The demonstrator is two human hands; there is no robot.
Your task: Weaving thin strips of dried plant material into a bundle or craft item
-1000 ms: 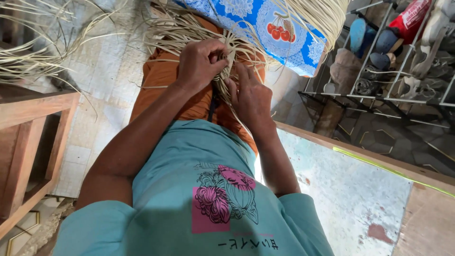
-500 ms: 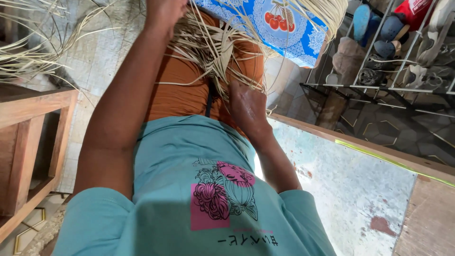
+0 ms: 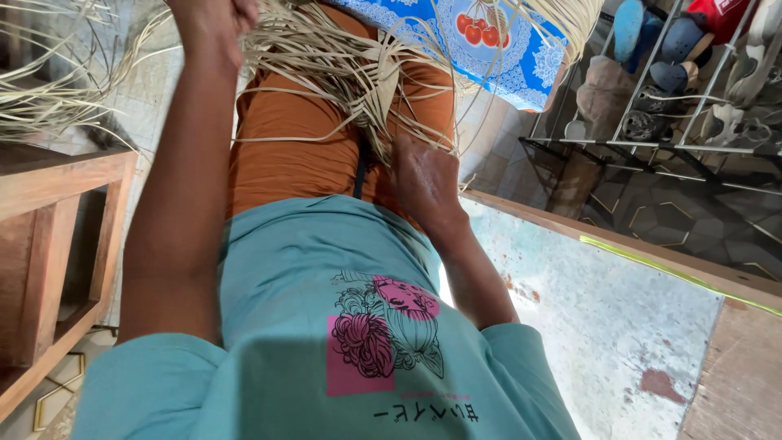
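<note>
A bundle of pale, flat straw strips, partly plaited, lies across my lap on orange trousers. My left hand is raised at the top edge of the view, closed around several strips that it holds stretched out to the left. My right hand rests low on my thigh and pinches the woven end of the bundle, fingers buried among the strips. My teal printed shirt fills the lower part of the view.
More loose strips lie on the tiled floor at left, above a wooden frame. A blue cloth with a cherry print is beyond my knees. A metal shoe rack stands at right, and a wood-edged painted board lies beside me.
My left hand left the weave, where both hands worked together, and swung up and to the left, drawing strips out. My right hand stayed on the woven end.
</note>
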